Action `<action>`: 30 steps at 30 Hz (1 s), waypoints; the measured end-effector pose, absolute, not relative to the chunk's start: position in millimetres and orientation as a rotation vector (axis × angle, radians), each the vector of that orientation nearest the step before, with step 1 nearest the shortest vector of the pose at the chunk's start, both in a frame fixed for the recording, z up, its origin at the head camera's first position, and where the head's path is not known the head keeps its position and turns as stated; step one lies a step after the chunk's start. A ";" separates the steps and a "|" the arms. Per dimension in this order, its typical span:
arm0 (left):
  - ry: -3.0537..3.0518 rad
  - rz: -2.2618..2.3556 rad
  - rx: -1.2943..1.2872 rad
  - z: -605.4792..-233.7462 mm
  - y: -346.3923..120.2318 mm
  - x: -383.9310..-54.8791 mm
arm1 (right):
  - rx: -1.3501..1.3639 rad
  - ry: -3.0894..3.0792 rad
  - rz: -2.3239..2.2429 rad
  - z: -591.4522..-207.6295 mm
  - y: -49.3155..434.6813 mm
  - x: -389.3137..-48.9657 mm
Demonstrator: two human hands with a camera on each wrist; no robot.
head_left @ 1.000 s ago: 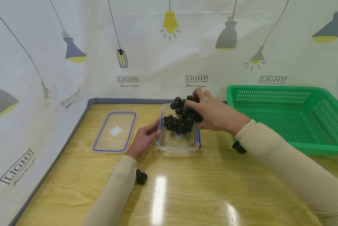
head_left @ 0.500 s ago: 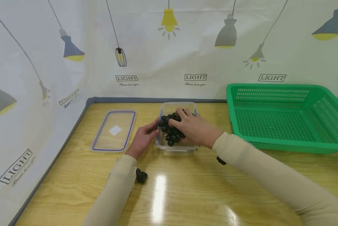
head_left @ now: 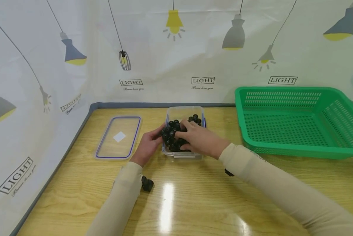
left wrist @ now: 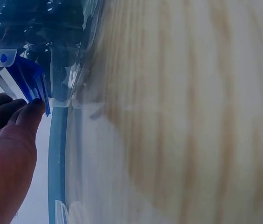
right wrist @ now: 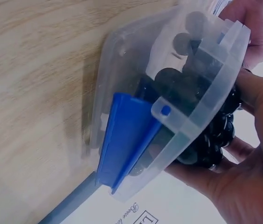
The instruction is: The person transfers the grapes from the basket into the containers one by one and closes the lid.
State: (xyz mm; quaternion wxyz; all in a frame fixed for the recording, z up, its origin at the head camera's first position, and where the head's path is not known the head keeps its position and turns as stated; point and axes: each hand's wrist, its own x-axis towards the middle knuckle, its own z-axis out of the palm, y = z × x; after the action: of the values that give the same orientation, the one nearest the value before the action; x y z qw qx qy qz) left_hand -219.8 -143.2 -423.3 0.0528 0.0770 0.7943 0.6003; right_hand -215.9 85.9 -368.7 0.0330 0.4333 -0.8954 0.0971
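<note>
The dark grapes (head_left: 169, 136) sit in the clear container (head_left: 182, 154), bunched mostly toward its left. The right hand (head_left: 201, 137) grips them from above, seemingly to keep the bunch together. The left hand (head_left: 148, 146) touches the container's left side with extended fingers, likely steadying it. Farther left, the lid (head_left: 120, 146) lies flat on the surface (head_left: 200, 196), presumably kept handy; the green basket (head_left: 282, 146) stands right, well apart.

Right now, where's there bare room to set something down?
Bare table: in front of the container, between the sleeves; also a strip between the container and green basket, behind the right hand. Crowded: the container, with dark grapes under the right hand, the left hand at its left side.
</note>
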 end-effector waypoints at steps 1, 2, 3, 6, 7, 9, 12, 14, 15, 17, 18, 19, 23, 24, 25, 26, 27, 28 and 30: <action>2.416 1.829 0.244 -422.7 -142.9 -220.0 | 1.335 -2.752 0.296 -369.4 85.8 -216.3; 2.418 1.832 0.251 -422.2 -142.7 -220.2 | 1.336 -2.749 0.297 -369.9 85.7 -216.4; 2.421 1.835 0.256 -421.8 -142.6 -220.5 | 1.334 -2.750 0.292 -370.6 85.6 -216.9; 2.423 1.840 0.263 -420.9 -142.9 -220.9 | 1.343 -2.771 0.316 -371.7 85.8 -217.2; 2.415 1.839 0.265 -420.6 -143.2 -220.9 | 1.350 -2.779 0.329 -372.1 85.9 -217.2; 2.409 1.831 0.256 -420.4 -143.4 -220.6 | 1.365 -2.791 0.351 -372.9 86.3 -216.8; 2.395 1.814 0.257 -420.0 -143.9 -219.9 | 1.388 -2.793 0.385 -373.8 86.8 -216.2; 2.386 1.808 0.256 -419.1 -143.9 -219.2 | 1.393 -2.792 0.396 -374.0 87.0 -216.2; 2.383 1.810 0.259 -418.7 -144.0 -219.2 | 1.396 -2.789 0.400 -374.1 87.0 -216.3; 2.381 1.817 0.265 -417.6 -144.1 -219.3 | 1.404 -2.782 0.406 -374.4 86.7 -217.0; 2.381 1.818 0.269 -417.3 -144.2 -219.6 | 1.405 -2.781 0.408 -374.5 86.6 -217.3; 2.380 1.823 0.268 -416.7 -144.0 -219.6 | 1.407 -2.781 0.412 -374.8 86.5 -217.6; 2.392 1.813 0.263 -417.9 -144.3 -219.1 | 1.426 -2.790 0.416 -378.0 86.8 -218.1; 2.390 1.811 0.259 -418.5 -144.3 -218.7 | 1.431 -2.789 0.420 -379.3 87.1 -218.1; 2.390 1.810 0.254 -419.1 -144.3 -218.1 | 1.437 -2.786 0.426 -380.7 87.5 -218.0; 2.390 1.809 0.251 -419.7 -144.2 -217.5 | 1.441 -2.778 0.428 -382.2 87.9 -217.9; 2.386 1.813 0.253 -420.5 -144.1 -217.3 | 1.441 -2.766 0.437 -383.4 88.2 -217.6; 2.382 1.818 0.255 -421.0 -144.2 -217.1 | 1.440 -2.750 0.442 -384.4 88.3 -217.0; 2.373 1.829 0.254 -421.4 -144.0 -217.0 | 1.428 -2.715 0.443 -385.9 88.2 -215.2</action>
State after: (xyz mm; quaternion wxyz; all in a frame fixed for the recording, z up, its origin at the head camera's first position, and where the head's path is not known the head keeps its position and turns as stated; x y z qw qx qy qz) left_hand -217.0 -144.0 -421.4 0.0672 0.0843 0.7875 0.6069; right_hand -215.2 88.2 -385.9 0.0212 0.4607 -0.8757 0.1428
